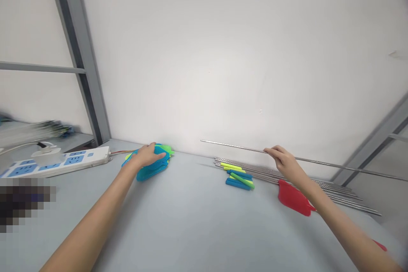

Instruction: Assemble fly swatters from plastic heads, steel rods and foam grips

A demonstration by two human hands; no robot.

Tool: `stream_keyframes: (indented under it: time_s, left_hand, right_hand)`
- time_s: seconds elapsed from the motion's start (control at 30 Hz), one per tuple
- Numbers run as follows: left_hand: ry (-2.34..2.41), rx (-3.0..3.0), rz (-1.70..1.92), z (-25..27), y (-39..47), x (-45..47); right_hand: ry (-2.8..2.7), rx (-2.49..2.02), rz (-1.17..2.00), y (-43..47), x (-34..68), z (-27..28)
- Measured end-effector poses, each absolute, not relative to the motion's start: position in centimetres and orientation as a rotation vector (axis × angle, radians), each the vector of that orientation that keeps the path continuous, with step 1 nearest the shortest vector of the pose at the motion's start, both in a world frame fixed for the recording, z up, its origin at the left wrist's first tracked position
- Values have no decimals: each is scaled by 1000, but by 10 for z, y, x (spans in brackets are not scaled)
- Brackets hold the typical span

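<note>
White wall (204, 51) behind a grey desk (178, 229). Above rods (267, 172) near its back edge, rightward, the right hand's (282, 162) grip pinches one long metal rod (232, 145); back left, the left hand (148, 156) covers blue mesh pieces (153, 170), grip unclear.

Bright light, pale glow on wall (204, 72), soft shadows

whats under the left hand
Blue mesh pieces show under the left hand, with bright green mesh sticking out at the right. The hand covers the middle, so how many pieces are stacked there can't be seen.
</note>
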State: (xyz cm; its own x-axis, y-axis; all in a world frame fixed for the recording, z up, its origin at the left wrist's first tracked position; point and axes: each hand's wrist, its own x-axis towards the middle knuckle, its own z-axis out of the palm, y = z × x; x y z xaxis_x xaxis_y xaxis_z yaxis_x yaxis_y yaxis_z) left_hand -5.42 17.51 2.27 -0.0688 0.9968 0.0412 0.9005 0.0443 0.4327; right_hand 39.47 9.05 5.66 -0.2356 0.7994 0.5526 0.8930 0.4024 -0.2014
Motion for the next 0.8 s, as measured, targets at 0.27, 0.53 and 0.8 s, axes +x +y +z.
stream_keyframes:
  time_s: [0.27, 0.53, 0.8]
  left_hand:
    - [1137, 1961, 513, 94, 104, 12]
    - [575, 1509, 876, 102, 71, 70]
    - [425, 1164, 1110, 98, 76, 68]
  right_hand:
    - [-2184, -1407, 13, 50, 334, 95]
    - [-2132, -1351, 580, 17, 290, 101]
    - [-1803, -1251, 1421, -8, 269, 93]
